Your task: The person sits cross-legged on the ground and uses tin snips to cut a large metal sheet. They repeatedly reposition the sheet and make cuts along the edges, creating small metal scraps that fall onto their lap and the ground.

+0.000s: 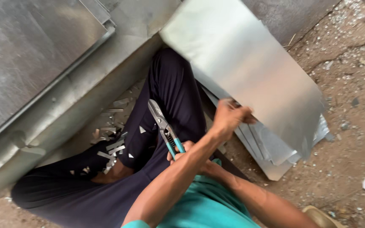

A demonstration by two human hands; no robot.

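Nearest: teal shirt (203, 202) at bottom edge, both forearms crossing over it. Left arm runs up from bottom centre; left hand (229, 118) pinches the near edge of the sheet (250, 63), fingers curled over it, thumb side toward camera. Right hand (186, 152) is mostly hidden behind the left forearm; it's clenched on the teal grips of the snips (163, 126), which sit over the lap w/ blades pointing up-left, jaws slightly parted, apart from the sheet.

Dark trousers (165, 97), legs folded; small metal offcuts (110, 143) lie on the cloth and on the ground by the left knee. Foot partly covered by them, hard to make out.

Sheet is tilted, motion-blurred, top cut off by frame. Under it a stack (275, 152) of more sheets on the dirt (351, 126), edges fanned; count unclear. Far left: big galvanised duct (34, 63), cut off at top and left. No labels or packaging legible; a white scrap and a yellow one lie on the ground lower right.
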